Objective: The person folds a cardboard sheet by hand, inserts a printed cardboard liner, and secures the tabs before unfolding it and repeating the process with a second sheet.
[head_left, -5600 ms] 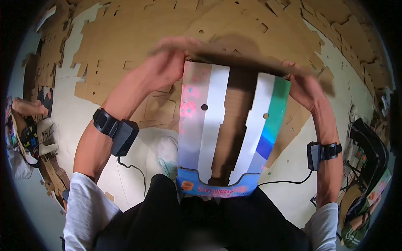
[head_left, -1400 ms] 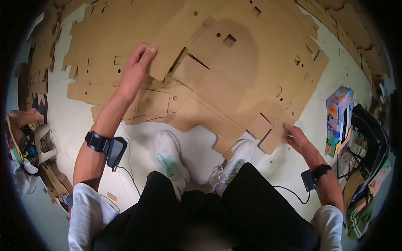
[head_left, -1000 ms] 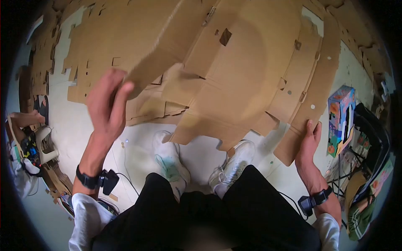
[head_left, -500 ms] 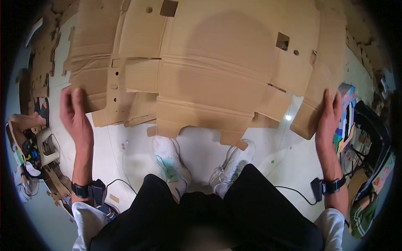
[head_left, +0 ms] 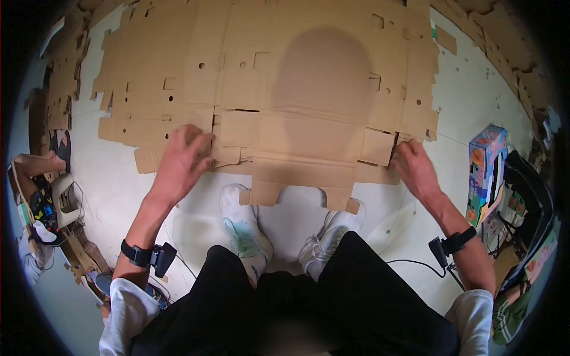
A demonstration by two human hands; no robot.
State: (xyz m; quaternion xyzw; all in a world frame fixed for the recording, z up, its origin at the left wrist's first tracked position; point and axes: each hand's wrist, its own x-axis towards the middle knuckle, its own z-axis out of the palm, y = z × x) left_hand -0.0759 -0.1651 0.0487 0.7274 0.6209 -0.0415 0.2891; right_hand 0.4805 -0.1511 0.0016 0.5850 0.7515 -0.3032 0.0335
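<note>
A large flat cardboard sheet with slots and holes lies over other cardboard on the floor, its notched near flap reaching the tips of the white shoes. My left hand is at the sheet's left edge, fingers curled and apart, with no hold on it to be seen. On the right edge, beside a small folded flap, my right hand has its fingers bent down at the cardboard. Whether those fingertips pinch the edge cannot be made out.
A colourful printed box stands on the right, beside a black bag. More cardboard lies at the far left. Parts of other people show at both sides: a bare leg on the left, a green garment on the right.
The sheet has come down flat onto the other cardboard. Both hands have moved inward; my left hand has opened off the sheet's edge.
</note>
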